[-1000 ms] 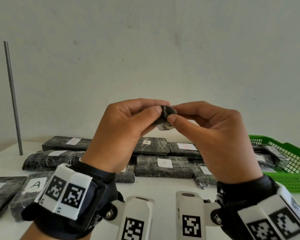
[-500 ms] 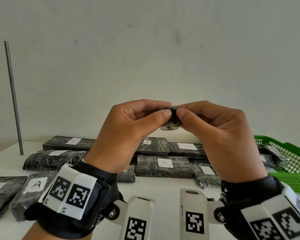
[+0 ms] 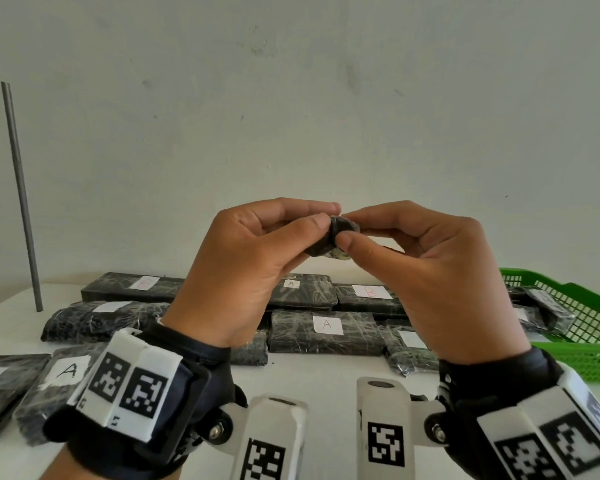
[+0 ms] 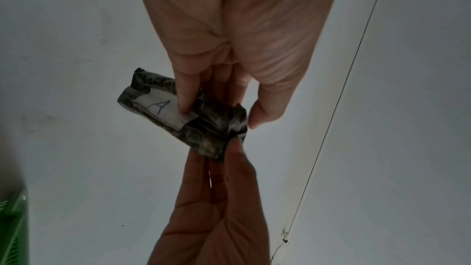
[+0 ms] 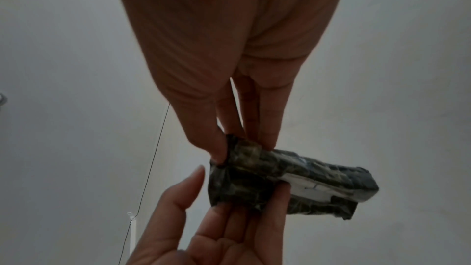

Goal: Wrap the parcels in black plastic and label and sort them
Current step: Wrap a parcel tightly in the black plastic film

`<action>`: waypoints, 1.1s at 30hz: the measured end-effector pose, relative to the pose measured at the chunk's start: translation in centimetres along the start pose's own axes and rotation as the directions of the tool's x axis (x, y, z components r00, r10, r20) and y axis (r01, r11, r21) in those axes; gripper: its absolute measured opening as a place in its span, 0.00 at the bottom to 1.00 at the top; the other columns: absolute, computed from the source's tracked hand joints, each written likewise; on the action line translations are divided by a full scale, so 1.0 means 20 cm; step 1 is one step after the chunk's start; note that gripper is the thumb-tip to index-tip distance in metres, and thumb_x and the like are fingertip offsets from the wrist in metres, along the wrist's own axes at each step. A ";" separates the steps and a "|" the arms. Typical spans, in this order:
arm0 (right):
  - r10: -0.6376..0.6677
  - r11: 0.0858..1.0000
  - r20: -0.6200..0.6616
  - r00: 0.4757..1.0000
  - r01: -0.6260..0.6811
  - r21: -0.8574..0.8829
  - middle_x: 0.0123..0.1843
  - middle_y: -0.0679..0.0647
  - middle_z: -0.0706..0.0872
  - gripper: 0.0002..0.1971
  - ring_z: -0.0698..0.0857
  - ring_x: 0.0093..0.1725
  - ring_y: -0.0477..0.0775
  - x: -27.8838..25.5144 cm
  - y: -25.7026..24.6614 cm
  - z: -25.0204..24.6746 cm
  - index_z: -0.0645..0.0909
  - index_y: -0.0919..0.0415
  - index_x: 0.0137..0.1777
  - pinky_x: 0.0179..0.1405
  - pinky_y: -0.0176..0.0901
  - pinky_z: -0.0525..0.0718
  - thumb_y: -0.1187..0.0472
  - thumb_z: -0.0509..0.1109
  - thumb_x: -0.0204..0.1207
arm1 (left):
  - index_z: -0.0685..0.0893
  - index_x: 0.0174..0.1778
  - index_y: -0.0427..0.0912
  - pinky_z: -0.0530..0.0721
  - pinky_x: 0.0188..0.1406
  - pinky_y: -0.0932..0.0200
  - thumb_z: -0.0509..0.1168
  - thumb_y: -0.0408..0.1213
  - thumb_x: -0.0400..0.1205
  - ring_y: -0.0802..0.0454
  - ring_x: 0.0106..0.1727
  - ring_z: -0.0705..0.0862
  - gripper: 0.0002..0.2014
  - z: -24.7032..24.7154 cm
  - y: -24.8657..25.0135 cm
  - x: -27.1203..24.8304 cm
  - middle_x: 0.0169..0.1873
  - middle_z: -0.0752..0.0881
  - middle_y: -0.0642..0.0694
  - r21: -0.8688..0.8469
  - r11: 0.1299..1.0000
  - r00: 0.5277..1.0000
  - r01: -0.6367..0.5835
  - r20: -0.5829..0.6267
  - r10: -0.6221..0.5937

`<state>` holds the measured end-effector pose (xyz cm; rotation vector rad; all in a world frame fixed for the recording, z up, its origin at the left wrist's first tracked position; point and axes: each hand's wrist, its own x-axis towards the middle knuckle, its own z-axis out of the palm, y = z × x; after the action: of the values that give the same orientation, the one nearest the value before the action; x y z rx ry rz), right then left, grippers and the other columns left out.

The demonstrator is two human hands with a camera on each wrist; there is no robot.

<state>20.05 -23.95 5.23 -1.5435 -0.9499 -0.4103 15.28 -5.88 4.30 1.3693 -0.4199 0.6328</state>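
A small parcel [image 3: 330,244] wrapped in black plastic is held up in front of the wall, above the table. My left hand [image 3: 328,214] grips it with thumb and fingers. My right hand [image 3: 347,227] pinches the crumpled plastic at its near end. In the left wrist view the parcel [image 4: 203,130] carries a white label [image 4: 163,108] marked A, partly under a finger of my left hand [image 4: 219,114]. In the right wrist view my right hand [image 5: 242,148] pinches the end of the parcel [image 5: 280,176]. The left hand's fingers [image 5: 280,190] support it from below.
Several wrapped parcels lie in rows on the white table [image 3: 319,379], some labelled A [image 3: 327,324] or B [image 3: 370,292]. A green basket [image 3: 582,355] with parcels stands at the right. A thin metal rod [image 3: 21,199] stands at the far left.
My fingers have shifted a little on the parcel's near end and the parcel has turned slightly. Both hands keep hold of it at the same height.
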 end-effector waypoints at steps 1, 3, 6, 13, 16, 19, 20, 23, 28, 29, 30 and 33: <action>-0.001 1.000 -0.005 1.000 0.001 -0.007 0.49 0.46 0.97 0.07 0.95 0.52 0.44 0.00 0.00 0.00 0.94 0.54 0.53 0.51 0.34 0.89 0.62 0.82 0.77 | 0.93 0.52 0.37 0.90 0.59 0.56 0.75 0.38 0.78 0.45 0.59 0.94 0.10 0.00 0.00 0.00 0.54 0.95 0.40 -0.009 1.000 1.000 0.002 -0.003 -0.002; 0.010 1.000 -0.008 1.000 -0.010 0.002 0.50 0.48 0.97 0.04 0.95 0.53 0.48 0.01 0.01 0.01 0.94 0.54 0.54 0.53 0.40 0.90 0.61 0.80 0.81 | 0.94 0.51 0.39 0.91 0.59 0.55 0.79 0.42 0.75 0.46 0.58 0.94 0.13 0.00 0.00 0.00 0.53 0.95 0.41 -0.007 1.000 1.000 -0.011 -0.021 0.011; 0.184 0.964 0.043 0.982 -0.189 0.188 0.49 0.56 0.96 0.14 0.95 0.54 0.59 0.01 0.01 0.03 0.93 0.59 0.53 0.62 0.57 0.91 0.48 0.74 0.85 | 0.96 0.51 0.45 0.89 0.64 0.48 0.79 0.38 0.74 0.44 0.59 0.93 0.10 0.00 -0.02 0.00 0.53 0.95 0.41 0.065 0.997 0.999 -0.041 -0.016 0.042; 0.485 0.641 0.090 0.870 -0.423 0.640 0.46 0.63 0.95 0.27 0.93 0.40 0.56 0.03 0.02 0.04 0.80 0.71 0.70 0.40 0.43 0.94 0.63 0.76 0.71 | 0.89 0.56 0.39 0.91 0.58 0.53 0.78 0.32 0.76 0.46 0.66 0.90 0.13 0.01 -0.04 -0.02 0.60 0.93 0.42 0.065 0.994 0.985 -0.084 0.156 0.073; 0.516 0.560 0.099 0.851 -0.422 0.713 0.50 0.68 0.95 0.34 0.95 0.45 0.59 0.03 0.03 0.00 0.75 0.67 0.74 0.47 0.48 0.96 0.72 0.76 0.65 | 0.88 0.55 0.42 0.90 0.64 0.45 0.80 0.32 0.74 0.48 0.66 0.90 0.15 0.02 -0.04 -0.02 0.58 0.93 0.45 0.084 0.994 0.994 -0.076 0.085 0.069; 0.474 0.577 0.158 0.866 -0.441 0.687 0.55 0.72 0.94 0.40 0.95 0.52 0.63 0.03 0.03 -0.02 0.72 0.64 0.78 0.54 0.52 0.95 0.74 0.75 0.62 | 0.86 0.59 0.51 0.92 0.57 0.46 0.80 0.36 0.71 0.56 0.67 0.88 0.21 0.03 -0.06 -0.01 0.60 0.89 0.56 0.122 0.992 0.998 -0.028 -0.056 0.036; 0.451 0.612 0.178 0.875 -0.448 0.652 0.57 0.72 0.93 0.40 0.95 0.54 0.65 0.02 0.04 -0.02 0.73 0.65 0.78 0.55 0.53 0.95 0.74 0.75 0.62 | 0.85 0.62 0.54 0.92 0.53 0.50 0.81 0.40 0.70 0.57 0.66 0.88 0.24 0.04 -0.06 -0.02 0.61 0.88 0.59 0.132 0.991 0.995 0.005 -0.103 0.009; 0.400 0.793 0.231 0.887 -0.461 0.399 0.58 0.65 0.94 0.28 0.93 0.58 0.66 0.02 0.07 -0.02 0.85 0.61 0.67 0.64 0.61 0.91 0.72 0.81 0.64 | 0.85 0.66 0.54 0.90 0.45 0.58 0.82 0.52 0.71 0.57 0.60 0.91 0.28 0.03 -0.06 -0.01 0.60 0.90 0.55 0.119 0.986 0.984 0.120 -0.145 -0.103; 0.350 0.935 0.275 0.895 -0.320 -0.150 0.54 0.49 0.95 0.15 0.93 0.56 0.59 0.02 0.09 0.00 0.87 0.47 0.61 0.65 0.69 0.88 0.61 0.78 0.75 | 0.91 0.59 0.52 0.89 0.55 0.49 0.78 0.50 0.77 0.48 0.53 0.93 0.16 0.00 -0.03 0.00 0.49 0.94 0.44 0.180 0.978 0.994 0.108 -0.009 -0.108; 0.346 0.936 0.269 0.899 -0.314 -0.157 0.54 0.49 0.95 0.14 0.93 0.56 0.59 0.02 0.08 0.01 0.87 0.48 0.61 0.66 0.69 0.87 0.62 0.78 0.77 | 0.92 0.55 0.54 0.90 0.57 0.47 0.77 0.48 0.78 0.45 0.53 0.93 0.10 -0.01 -0.03 0.00 0.48 0.93 0.44 0.223 0.971 0.996 0.081 0.016 -0.087; 0.329 0.944 0.272 0.905 -0.305 -0.127 0.55 0.50 0.95 0.14 0.93 0.57 0.59 0.02 0.08 0.01 0.87 0.49 0.61 0.66 0.69 0.87 0.60 0.78 0.77 | 0.92 0.52 0.55 0.91 0.59 0.47 0.75 0.47 0.79 0.43 0.54 0.92 0.07 -0.02 -0.03 0.00 0.48 0.93 0.44 0.263 0.963 0.997 0.057 0.035 -0.069; 0.265 0.954 0.259 0.929 -0.292 0.069 0.59 0.52 0.95 0.18 0.93 0.61 0.56 0.01 0.05 0.01 0.86 0.49 0.65 0.68 0.64 0.87 0.54 0.74 0.74 | 0.89 0.53 0.54 0.89 0.62 0.46 0.72 0.48 0.80 0.43 0.57 0.90 0.08 -0.04 -0.02 0.00 0.51 0.92 0.47 0.358 0.934 0.994 -0.002 0.106 -0.038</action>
<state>20.85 -23.72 4.69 -1.6265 -0.9079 0.0377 15.42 -5.20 3.83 1.7607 -0.3926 0.6403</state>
